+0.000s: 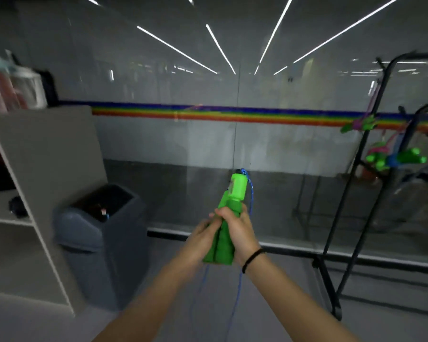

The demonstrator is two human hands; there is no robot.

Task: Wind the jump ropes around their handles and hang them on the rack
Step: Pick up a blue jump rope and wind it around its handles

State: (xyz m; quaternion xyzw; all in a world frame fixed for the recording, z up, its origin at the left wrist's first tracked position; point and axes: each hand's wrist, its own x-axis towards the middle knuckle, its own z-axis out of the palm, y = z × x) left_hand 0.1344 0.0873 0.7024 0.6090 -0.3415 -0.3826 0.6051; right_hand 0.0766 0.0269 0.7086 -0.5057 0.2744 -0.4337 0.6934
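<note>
The right hand (242,233) is clamped around a pair of green jump rope handles (226,228), held side by side and pointing up and away from the person, with a black band on that wrist. The left hand (198,239) presses against the handles from the other side, fingers curled on them just below the right hand's thumb; both hands are closed on the same bundle. A blue cord (250,191) leaves the top end of the handles, runs down past the right hand's knuckles and hangs in loose strands below both wrists towards the floor. It looks unwound, so the winding step seems only to be starting.

Far to the right of the hands and somewhat higher stands the black rack (371,154), with other wound ropes (400,157) already hanging from it. Low to the left of the hands sits a grey bin (101,240), beside a grey shelf unit (45,154).

The next move probably calls for one hand to keep the handles together while the other gathers the slack cord and wraps it round them, snugly enough not to slip, before the walk to the rack.
</note>
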